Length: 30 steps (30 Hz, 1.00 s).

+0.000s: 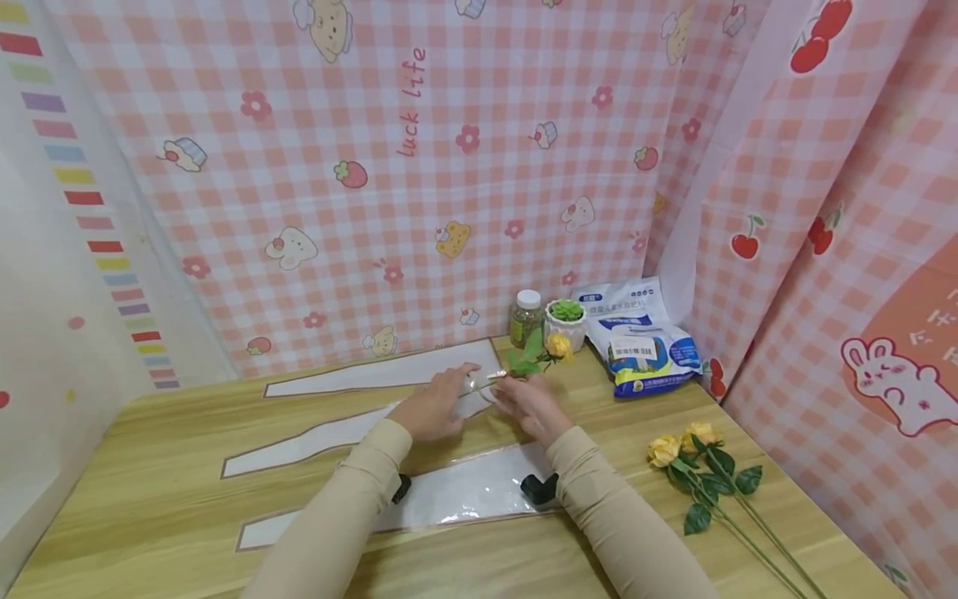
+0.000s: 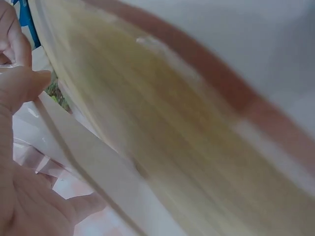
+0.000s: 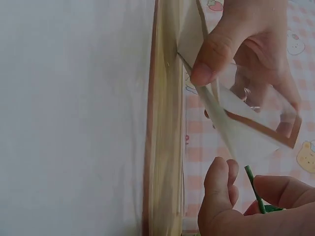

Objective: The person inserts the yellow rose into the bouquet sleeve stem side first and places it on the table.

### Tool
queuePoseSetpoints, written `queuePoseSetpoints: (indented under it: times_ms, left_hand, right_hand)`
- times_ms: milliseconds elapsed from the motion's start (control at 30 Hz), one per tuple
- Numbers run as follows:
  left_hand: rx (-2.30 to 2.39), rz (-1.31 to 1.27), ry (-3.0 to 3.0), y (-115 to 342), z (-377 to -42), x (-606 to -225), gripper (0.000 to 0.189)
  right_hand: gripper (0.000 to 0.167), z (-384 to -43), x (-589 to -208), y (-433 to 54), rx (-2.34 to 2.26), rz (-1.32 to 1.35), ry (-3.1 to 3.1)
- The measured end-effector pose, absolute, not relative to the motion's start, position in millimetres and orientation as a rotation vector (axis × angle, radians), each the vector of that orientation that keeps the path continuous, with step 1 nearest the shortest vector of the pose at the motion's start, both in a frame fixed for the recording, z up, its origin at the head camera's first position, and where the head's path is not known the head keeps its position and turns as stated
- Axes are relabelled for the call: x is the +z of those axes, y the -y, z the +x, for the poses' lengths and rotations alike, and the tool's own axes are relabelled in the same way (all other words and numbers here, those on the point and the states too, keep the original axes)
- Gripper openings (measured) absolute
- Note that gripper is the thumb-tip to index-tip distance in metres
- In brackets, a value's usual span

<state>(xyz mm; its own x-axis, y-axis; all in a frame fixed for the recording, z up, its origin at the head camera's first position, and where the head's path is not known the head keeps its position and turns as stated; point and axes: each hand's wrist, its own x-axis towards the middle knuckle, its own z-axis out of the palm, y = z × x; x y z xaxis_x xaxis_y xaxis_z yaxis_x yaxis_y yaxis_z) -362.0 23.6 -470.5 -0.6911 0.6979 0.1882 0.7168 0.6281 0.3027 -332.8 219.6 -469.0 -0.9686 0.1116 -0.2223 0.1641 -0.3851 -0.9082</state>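
Observation:
My left hand (image 1: 434,408) grips a clear plastic flower sleeve (image 1: 329,437) with a white panel and brown border near its wide end. In the right wrist view, the left thumb (image 3: 209,61) lies on the sleeve's edge, and the left fingers show through the clear film. A yellow rose (image 1: 558,346) with green leaves is in my right hand (image 1: 533,403), blossom pointing right. Its green stem (image 3: 254,189) is pinched between right thumb and fingers, the cut end close below the sleeve's mouth. The left wrist view shows the left palm (image 2: 29,196) beside the sleeve's slanted edge.
Another sleeve (image 1: 389,372) lies behind, and one more (image 1: 464,491) lies in front under the forearms. A lidded jar (image 1: 527,320), a potted succulent (image 1: 565,331) and packaged bags (image 1: 644,362) stand at the back right. Two yellow roses (image 1: 664,451) lie at the right.

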Motion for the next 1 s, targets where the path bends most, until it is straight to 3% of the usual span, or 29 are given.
queuePoseSetpoints:
  times_ms: [200, 833, 1000]
  left_hand:
    - [-0.632, -1.154, 2.799, -18, -362, -462, 0.089]
    - [-0.754, -1.117, 2.697, -1, -366, -452, 0.084]
    - [-0.787, -1.114, 2.672, 6, -369, -452, 0.083]
  right_hand:
    - [0.01, -333, -467, -223, -2.574, 0.405, -1.628]
    - [0.005, -333, -464, -223, -2.481, 0.344, -1.626]
    - [0.032, -332, -464, -229, -2.289, 0.371, -1.763]
